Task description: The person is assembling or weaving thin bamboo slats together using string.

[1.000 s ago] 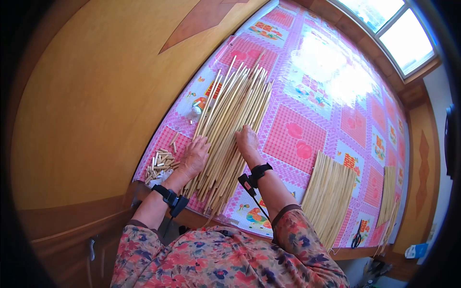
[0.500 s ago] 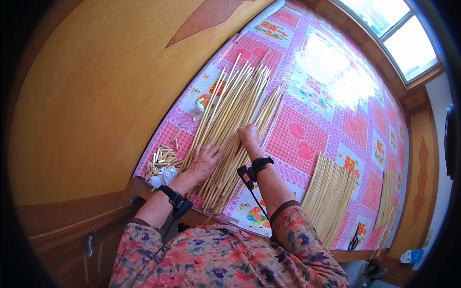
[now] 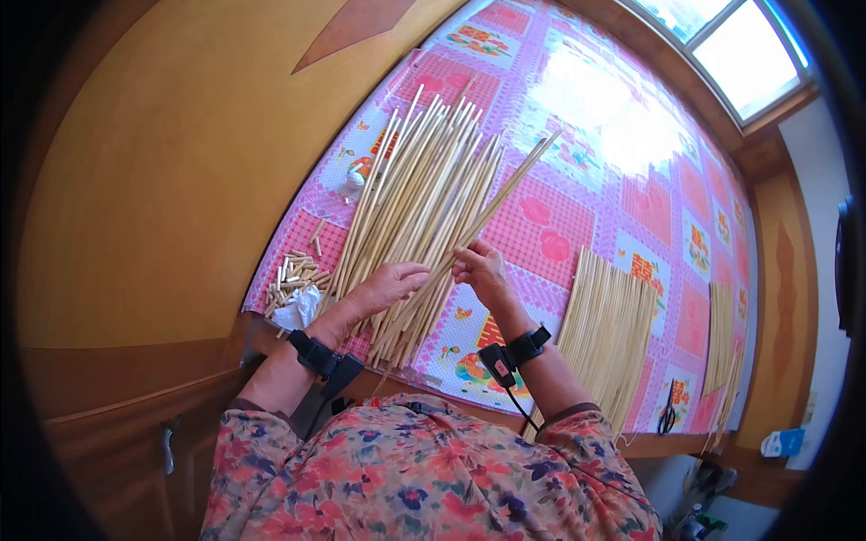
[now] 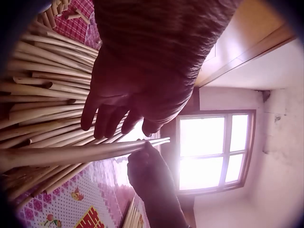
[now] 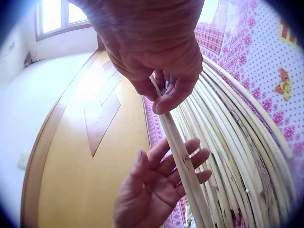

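In the head view, a wide pile of long thin wooden sticks (image 3: 410, 198) lies fanned on the pink patterned cloth (image 3: 541, 216). My right hand (image 3: 487, 275) pinches a couple of sticks (image 3: 514, 185), raised at a slant over the pile's right side; the right wrist view shows these sticks (image 5: 183, 164) between thumb and fingers. My left hand (image 3: 388, 287) hovers over the pile's lower part, its fingers (image 5: 202, 156) spread beside the held sticks. The left wrist view has the left hand (image 4: 137, 71) palm down, just above the held sticks (image 4: 85, 154).
Short stick pieces (image 3: 296, 275) and a crumpled white wrapper (image 3: 298, 309) lie left of the pile. To the right are a flat row of sticks (image 3: 609, 334), black scissors (image 3: 667, 418) and a narrower bundle (image 3: 719, 338). A small white object (image 3: 355, 180) sits by the upper left edge.
My right hand has drawn a couple of sticks up and to the right out of the pile. My left hand has lifted from the sticks and moved toward the right hand.
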Motion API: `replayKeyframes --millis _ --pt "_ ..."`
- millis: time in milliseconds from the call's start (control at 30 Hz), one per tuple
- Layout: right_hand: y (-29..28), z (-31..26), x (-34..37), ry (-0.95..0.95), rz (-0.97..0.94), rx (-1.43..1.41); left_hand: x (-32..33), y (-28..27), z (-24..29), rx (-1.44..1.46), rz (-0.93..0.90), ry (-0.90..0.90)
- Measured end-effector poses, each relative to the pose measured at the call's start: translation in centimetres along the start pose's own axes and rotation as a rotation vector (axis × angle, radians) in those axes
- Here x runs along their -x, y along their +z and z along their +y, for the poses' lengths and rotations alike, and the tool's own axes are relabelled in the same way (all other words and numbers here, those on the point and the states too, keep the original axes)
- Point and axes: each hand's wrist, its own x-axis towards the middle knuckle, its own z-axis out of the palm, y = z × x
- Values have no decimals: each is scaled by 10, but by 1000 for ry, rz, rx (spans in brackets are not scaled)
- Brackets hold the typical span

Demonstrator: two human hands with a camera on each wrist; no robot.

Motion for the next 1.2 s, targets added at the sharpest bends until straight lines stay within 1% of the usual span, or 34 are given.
replayKeyframes --millis 67,100,200,233,267,333,367,400,467,533,600,667,700,767,800,833,867,933,967,1000,1033,1067,1133,1167,1200 --pt "3 -2 31 -47 -72 -77 7 12 36 286 -232 -312" --pt "-4 5 40 -32 -94 -84 10 20 39 316 -263 -312" --pt "-15 13 74 -54 -97 -155 20 38 48 248 -333 -305" --pt "-21 13 84 -41 -88 -213 25 46 52 203 -302 -278" --pt "-35 15 89 -65 -63 -217 30 51 55 192 -330 -261" --pt "-65 20 95 -93 10 -428 40 52 55 82 -408 -301" --pt "-77 16 101 -115 80 -498 48 53 55 67 -427 -292" --pt "-91 10 106 -132 96 -511 55 54 55 49 -439 -301" --pt "-121 5 115 -254 106 -428 69 56 58 19 -470 -314" --pt "-142 4 128 -268 112 -458 80 56 61 33 -511 -376" --pt "-151 5 141 -246 134 -467 85 58 52 3 -523 -357" --pt "-157 10 147 -241 120 -468 90 62 54 77 -549 -414" --pt "-161 13 148 -249 139 -486 89 62 47 42 -593 -381" --pt "-163 16 150 -277 183 -519 88 69 52 76 -588 -403" --pt "-165 15 150 -253 173 -523 88 72 55 108 -582 -420" --pt "-170 16 149 -265 210 -514 87 74 59 75 -596 -402" --pt "-172 15 150 -279 244 -502 86 75 59 88 -576 -425" --pt "-175 14 155 -281 289 -488 84 77 58 38 -611 -343" --pt "-177 14 157 -270 312 -496 84 80 60 50 -596 -360" --pt "-181 18 158 -252 303 -493 84 83 63 -23 -551 -355" --pt "-183 21 159 -252 352 -486 83 86 67 -101 -506 -345" --pt "-185 23 159 -259 400 -480 82 89 72 -97 -497 -348" --pt "-188 26 160 -241 403 -472 78 95 79 -246 -491 -345" --pt "-189 27 161 -238 426 -485 74 97 76 -557 -495 -128" --pt "-189 29 160 -234 446 -497 73 102 66 -555 -490 -134"
